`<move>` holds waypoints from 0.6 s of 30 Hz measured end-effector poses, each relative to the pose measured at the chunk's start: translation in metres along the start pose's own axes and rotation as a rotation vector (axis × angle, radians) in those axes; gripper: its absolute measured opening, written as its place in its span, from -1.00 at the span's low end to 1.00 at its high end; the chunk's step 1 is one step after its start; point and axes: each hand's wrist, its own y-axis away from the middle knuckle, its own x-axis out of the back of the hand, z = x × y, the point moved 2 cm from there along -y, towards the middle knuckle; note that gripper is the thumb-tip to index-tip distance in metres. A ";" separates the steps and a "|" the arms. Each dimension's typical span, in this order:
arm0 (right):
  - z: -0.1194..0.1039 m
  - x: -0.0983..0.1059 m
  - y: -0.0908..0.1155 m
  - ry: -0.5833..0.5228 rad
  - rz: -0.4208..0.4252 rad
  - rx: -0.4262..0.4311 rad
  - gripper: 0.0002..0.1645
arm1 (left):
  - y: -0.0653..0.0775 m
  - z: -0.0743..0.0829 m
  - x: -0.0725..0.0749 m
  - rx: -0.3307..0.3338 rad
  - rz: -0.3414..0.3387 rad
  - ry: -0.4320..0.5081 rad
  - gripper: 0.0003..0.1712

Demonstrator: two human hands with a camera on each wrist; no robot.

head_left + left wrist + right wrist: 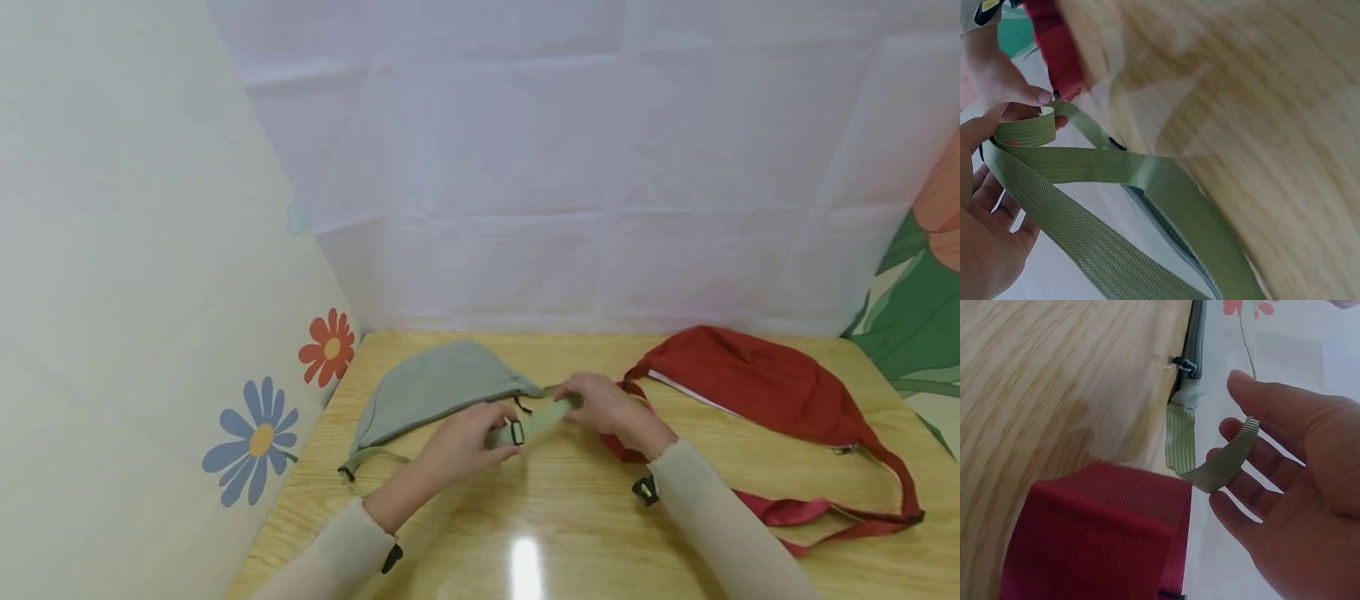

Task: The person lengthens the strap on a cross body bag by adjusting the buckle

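Note:
A grey-green waist bag (442, 387) lies on the left half of the table, its pale green webbing strap (546, 419) stretched between both hands. My left hand (468, 442) pinches the strap beside a black slide buckle (517, 432). In the left wrist view, webbing (1079, 231) runs doubled from those fingertips. My right hand (603, 408) grips the strap further right, thumb against fingers. Seen from the right wrist, the webbing (1229, 462) passes through that hand and loops back to the bag's end, near a dark zipper pull (1184, 364).
A red waist bag (757, 383) lies at the right, its red strap (806, 510) curving toward the front. Part of that strap (1104, 537) is close beside the right hand. A black buckle (645, 490) shows by the right sleeve. White cloth (510, 167) hangs behind the wooden table (585, 533).

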 end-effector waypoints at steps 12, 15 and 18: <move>0.012 -0.001 0.006 0.181 -0.015 0.133 -0.80 | 0.007 0.006 -0.031 -0.059 -0.116 -0.106 -0.57; 0.013 -0.001 0.006 0.206 -0.022 0.144 -0.80 | 0.008 0.006 -0.037 -0.039 -0.136 -0.125 -0.56; 0.014 -0.001 0.007 0.214 -0.038 0.134 -0.79 | 0.007 0.006 -0.042 -0.020 -0.162 -0.142 -0.56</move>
